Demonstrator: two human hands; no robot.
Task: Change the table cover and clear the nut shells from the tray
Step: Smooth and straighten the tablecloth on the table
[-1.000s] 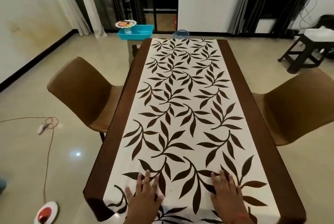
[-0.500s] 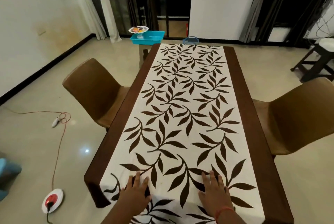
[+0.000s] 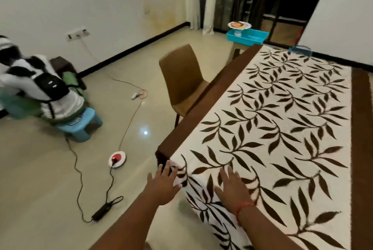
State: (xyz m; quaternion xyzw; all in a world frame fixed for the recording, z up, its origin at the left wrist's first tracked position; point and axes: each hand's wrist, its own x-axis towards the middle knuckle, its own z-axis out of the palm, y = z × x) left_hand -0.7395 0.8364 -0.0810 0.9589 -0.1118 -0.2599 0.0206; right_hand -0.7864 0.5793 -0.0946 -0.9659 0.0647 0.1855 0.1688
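Both arms reach forward, the left hand [image 3: 163, 186] and right hand [image 3: 232, 188] side by side, palms down, fingers straight.

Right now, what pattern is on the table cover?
Dark brown leafy sprigs on cream table cover, head view.

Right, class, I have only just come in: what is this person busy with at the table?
A person is laying a leaf-patterned table cover over a dark wooden table. The right hand lies flat on the cloth near the close end. The left hand, fingers straight, is at the near corner, where the cloth drapes over the edge. A blue tray sits on a stand beyond the far end; its contents cannot be made out.
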